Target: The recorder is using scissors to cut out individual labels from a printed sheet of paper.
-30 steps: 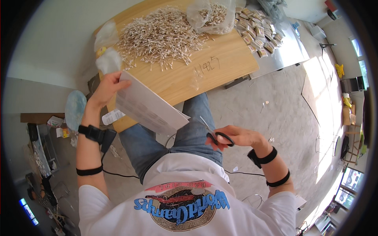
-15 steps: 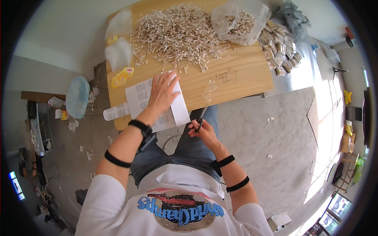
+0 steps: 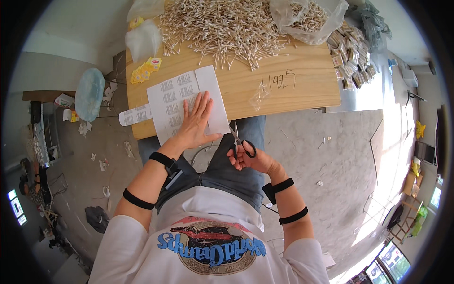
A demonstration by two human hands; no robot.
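My left hand (image 3: 195, 124) lies flat with its fingers spread on a white printed sheet (image 3: 171, 105), which overhangs the table's near edge. A plain white piece of paper (image 3: 215, 102) forms the right part of the stack under my fingertips. A narrower printed strip (image 3: 135, 115) sticks out on the left. My right hand (image 3: 248, 158) holds black-handled scissors (image 3: 239, 142) just below the sheet's near right corner. Their blades point away from me and look slightly parted. A small clear plastic bag (image 3: 259, 96) rests on the wood to the right of the paper.
Across the far side of the wooden table (image 3: 302, 99) spreads a large heap of cotton swabs (image 3: 227, 31). A clear bag of swabs (image 3: 305, 21) and many small packs (image 3: 352, 57) are at the far right. Yellow packets (image 3: 145, 70) lie left.
My left hand has slid nearer along the paper. The scissors have turned into plain sight, blades pointing away. The small clear bag, earlier close above the scissors, now lies apart from them.
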